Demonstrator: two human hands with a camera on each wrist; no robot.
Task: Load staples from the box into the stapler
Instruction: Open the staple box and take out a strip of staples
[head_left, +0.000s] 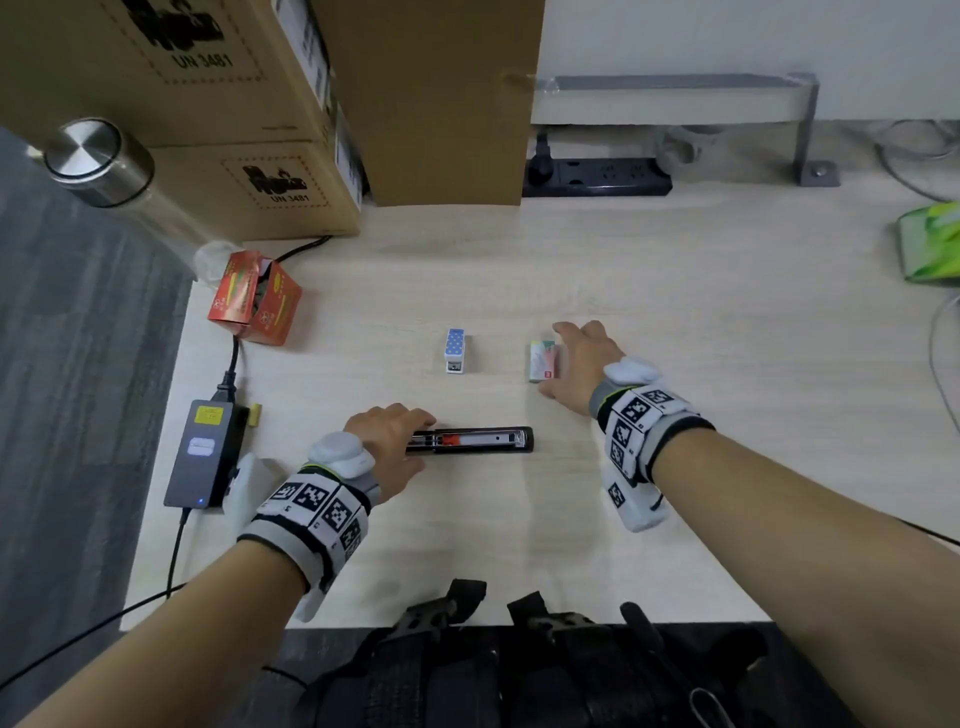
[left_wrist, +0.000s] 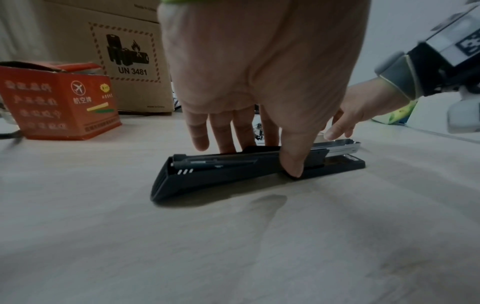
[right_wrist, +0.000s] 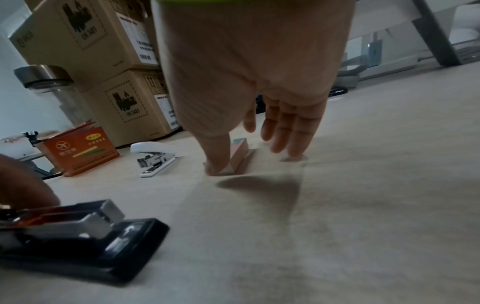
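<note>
**A:** so where's the black stapler (head_left: 470, 440) at?

**B:** lying flat on the bench (head_left: 675, 291), near side, about the middle. Top is swung open and the metal staple channel is exposed, with an orange-red piece inside it. Left hand (head_left: 390, 447) is on its left end: thumb down the near side, fingers over the far side, pinning it in place.

**A:** and the staple box?

**B:** small pale box (head_left: 543, 360) with pink and green print, farther back and to the right of the stapler, well apart from it. Right hand (head_left: 576, 364) is over it. In the right wrist view the thumb touches the box's near end and the fingers reach down on its other side toward the bench, fairly straight. Can't tell if it's actually gripped; the box sits on the bench.

**A:** anything else around?

**B:** a small white and blue stapler (head_left: 456, 351) left of the staple box. Far left there's an open red carton (head_left: 254, 299), then a power brick (head_left: 205, 453) at the left edge. Cardboard boxes (head_left: 208, 104) are stacked at the far left, with a steel-lidded bottle (head_left: 98, 161) beside them, a black power strip (head_left: 597, 177) at the back, and a green packet (head_left: 932, 241) far right.
</note>
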